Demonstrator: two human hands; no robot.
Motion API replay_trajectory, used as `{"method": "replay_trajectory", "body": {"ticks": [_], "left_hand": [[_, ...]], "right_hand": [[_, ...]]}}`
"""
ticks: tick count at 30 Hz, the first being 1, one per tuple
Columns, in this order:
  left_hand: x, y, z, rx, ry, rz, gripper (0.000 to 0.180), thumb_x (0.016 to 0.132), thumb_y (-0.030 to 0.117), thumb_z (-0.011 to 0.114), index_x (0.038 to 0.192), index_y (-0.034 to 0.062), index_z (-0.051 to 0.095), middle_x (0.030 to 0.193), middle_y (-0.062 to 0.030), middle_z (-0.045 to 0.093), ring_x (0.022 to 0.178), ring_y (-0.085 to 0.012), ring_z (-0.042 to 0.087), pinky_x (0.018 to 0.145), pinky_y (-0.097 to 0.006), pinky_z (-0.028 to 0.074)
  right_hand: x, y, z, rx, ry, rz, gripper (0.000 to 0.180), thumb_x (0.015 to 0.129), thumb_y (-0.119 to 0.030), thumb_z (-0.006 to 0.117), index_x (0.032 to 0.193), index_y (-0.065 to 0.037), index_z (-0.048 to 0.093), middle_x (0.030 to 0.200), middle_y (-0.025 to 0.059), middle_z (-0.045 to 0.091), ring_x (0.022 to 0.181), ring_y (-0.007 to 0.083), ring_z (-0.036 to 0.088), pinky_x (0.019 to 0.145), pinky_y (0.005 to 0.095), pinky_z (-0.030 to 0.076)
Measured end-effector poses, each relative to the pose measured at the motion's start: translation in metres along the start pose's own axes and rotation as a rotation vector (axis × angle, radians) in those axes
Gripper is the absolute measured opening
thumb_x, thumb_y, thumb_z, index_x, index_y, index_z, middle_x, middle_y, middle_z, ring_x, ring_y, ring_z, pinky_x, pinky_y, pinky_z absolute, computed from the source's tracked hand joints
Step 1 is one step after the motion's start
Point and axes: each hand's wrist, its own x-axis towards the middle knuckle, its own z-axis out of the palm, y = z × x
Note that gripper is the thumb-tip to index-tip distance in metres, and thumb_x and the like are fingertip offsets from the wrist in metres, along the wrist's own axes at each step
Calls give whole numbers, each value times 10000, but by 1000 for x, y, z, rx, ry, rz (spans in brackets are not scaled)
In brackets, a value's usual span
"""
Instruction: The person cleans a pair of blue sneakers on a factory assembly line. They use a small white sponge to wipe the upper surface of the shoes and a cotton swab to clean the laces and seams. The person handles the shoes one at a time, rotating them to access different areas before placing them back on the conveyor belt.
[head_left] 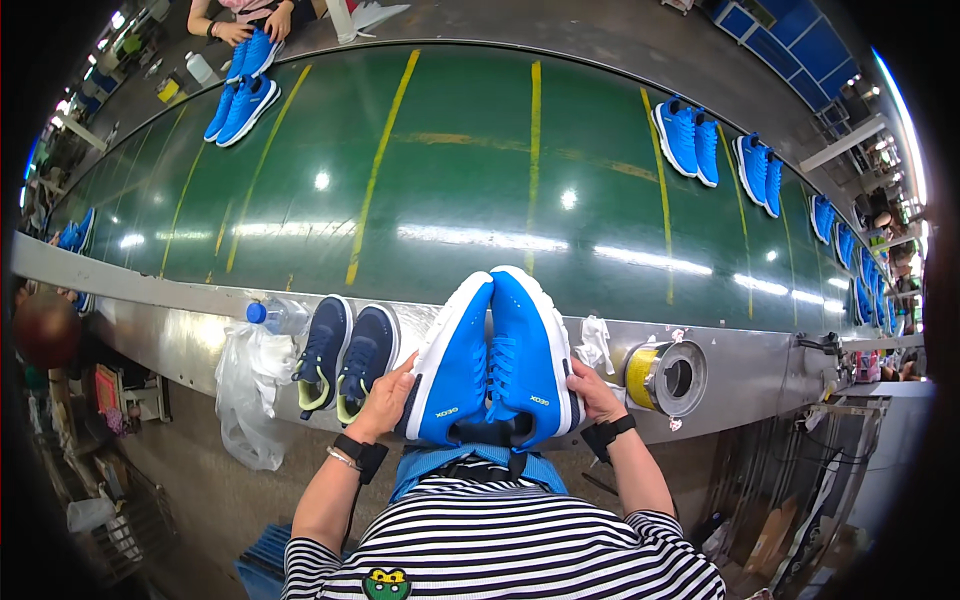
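A pair of bright blue sneakers with white soles is held up in front of my body, toes pointing away and touching or nearly so. My left hand (385, 403) is closed around the outer heel side of the left sneaker (453, 365). On the other side, my right hand (597, 396) grips the outer heel side of the right sneaker (524, 350). Their blue laces face each other at the middle. Fingers beneath the soles are partly hidden. Beside my left hand, two navy sneakers (368, 352) with pale green linings rest on the metal ledge (180, 343).
A green conveyor belt (460, 190) with yellow lines runs across, carrying blue sneaker pairs (677, 140). At far left, a co-worker's hands (238, 32) handle another pair. A plastic bag (250, 400) and blue-capped bottle (285, 315) lie left; a round yellow-and-metal tin (664, 378) stands right.
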Motion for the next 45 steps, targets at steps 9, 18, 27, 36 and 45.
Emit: {"method": "replay_trajectory", "body": {"ticks": [9,18,27,36,45], "left_hand": [[4,21,3,10,-48,-70,532,1045,337,358,1364,-81,439,1233,-190,614,1170,-198,545,1002,-303,400],[42,29,6,-12,127,-150,503,1036,355,385,1182,-86,578,1078,-164,672,1010,-202,609,899,-316,450],[64,31,8,-166,254,-305,647,1017,482,357,1125,-109,601,1080,-202,663,967,-229,635,861,-322,473],[74,36,17,-831,266,-488,597,1027,467,329,1336,-28,457,1226,-186,616,1069,-270,638,927,-392,522],[97,9,28,-1445,68,-489,452,1032,376,312,1273,66,535,1215,-149,631,1088,-323,622,947,-469,510]], "right_hand": [[-4,15,-19,38,-17,-46,836,811,-462,731,1411,13,392,1323,90,550,1193,177,531,1026,311,411],[5,-18,15,56,149,-172,613,935,-341,625,1395,7,418,1248,92,588,1104,164,582,937,286,474],[16,-26,15,93,210,-212,569,967,-364,570,1369,15,429,1237,101,592,1071,161,600,920,286,485],[30,-43,50,556,241,-262,498,987,-400,513,1314,-25,497,1227,114,621,1067,215,629,940,342,509],[49,-41,64,798,231,-144,563,946,-519,510,1350,-127,498,1339,90,562,1207,303,543,1056,459,417]]}}
